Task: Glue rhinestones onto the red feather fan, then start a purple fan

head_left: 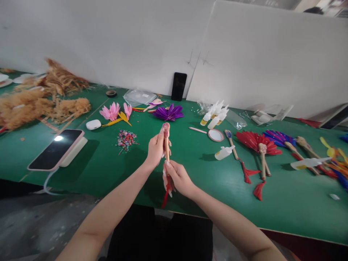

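A wooden-handled piece with a pinkish, decorated head and a red tassel is held upright in front of me. My left hand grips it near the head, fingers closed round it. Lower down, my right hand is closed on the handle's end, where the tassel hangs. Just beyond the head lies a purple feather fan. Left of my hands is a pile of small multicoloured bits on the green table.
Glue bottles and a round white lid stand right of centre. Finished-looking red and blue fans lie further right. At left are a phone on a stand, pink feathers and dried plumes. A black phone leans behind.
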Demonstrator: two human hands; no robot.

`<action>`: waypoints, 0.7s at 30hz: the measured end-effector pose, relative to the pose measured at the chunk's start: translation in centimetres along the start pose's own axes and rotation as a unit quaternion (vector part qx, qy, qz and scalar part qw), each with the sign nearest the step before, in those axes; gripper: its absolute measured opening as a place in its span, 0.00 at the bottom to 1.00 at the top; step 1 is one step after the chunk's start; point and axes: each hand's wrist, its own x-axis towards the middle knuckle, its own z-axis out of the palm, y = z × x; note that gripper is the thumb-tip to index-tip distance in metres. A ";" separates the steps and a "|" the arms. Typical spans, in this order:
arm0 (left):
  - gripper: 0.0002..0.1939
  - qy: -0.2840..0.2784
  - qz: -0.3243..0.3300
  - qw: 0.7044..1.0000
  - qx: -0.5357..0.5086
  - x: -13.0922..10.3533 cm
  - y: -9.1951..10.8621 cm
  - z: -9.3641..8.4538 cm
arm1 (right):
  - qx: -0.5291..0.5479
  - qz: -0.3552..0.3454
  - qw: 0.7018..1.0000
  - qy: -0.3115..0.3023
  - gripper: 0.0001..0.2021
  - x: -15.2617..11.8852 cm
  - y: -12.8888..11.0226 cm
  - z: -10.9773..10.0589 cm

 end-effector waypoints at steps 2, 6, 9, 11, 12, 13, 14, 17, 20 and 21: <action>0.27 -0.029 0.027 0.999 0.022 -0.2 0.6 -0.1 | 0.009 -0.001 1.000 -0.001 0.21 -0.1 0.0 0.1; 0.27 -0.072 0.088 0.992 0.058 -0.5 1.6 -0.4 | 0.016 -0.005 1.000 0.024 0.22 -0.2 0.0 0.0; 0.27 -0.057 0.116 0.989 0.069 -0.3 1.9 -0.6 | -0.002 -0.003 0.998 0.057 0.22 -0.2 0.0 -0.2; 0.25 -0.052 0.127 0.987 0.086 -0.2 1.9 -0.6 | -0.022 -0.005 0.997 0.068 0.22 -0.1 0.0 -0.3; 0.24 -0.054 0.130 0.985 0.095 -0.2 1.9 -0.7 | -0.032 -0.008 0.997 0.070 0.22 -0.1 0.1 -0.3; 0.23 -0.057 0.133 0.984 0.103 -0.2 1.9 -0.7 | -0.042 -0.012 0.997 0.071 0.22 0.0 0.1 -0.4; 0.22 -0.060 0.137 0.983 0.111 -0.2 1.8 -0.7 | -0.051 -0.014 0.996 0.073 0.22 0.0 0.2 -0.4; 0.19 -0.068 0.149 0.975 0.153 -0.4 1.7 -0.8 | -0.081 -0.010 0.994 0.071 0.21 0.2 0.5 -0.4; 0.19 -0.057 0.168 0.962 0.208 -0.7 1.7 -0.8 | -0.123 -0.008 0.990 0.076 0.21 0.2 0.7 -0.4; 0.19 -0.046 0.176 0.958 0.222 -0.8 1.7 -0.7 | -0.136 -0.011 0.987 0.081 0.21 0.2 0.8 -0.4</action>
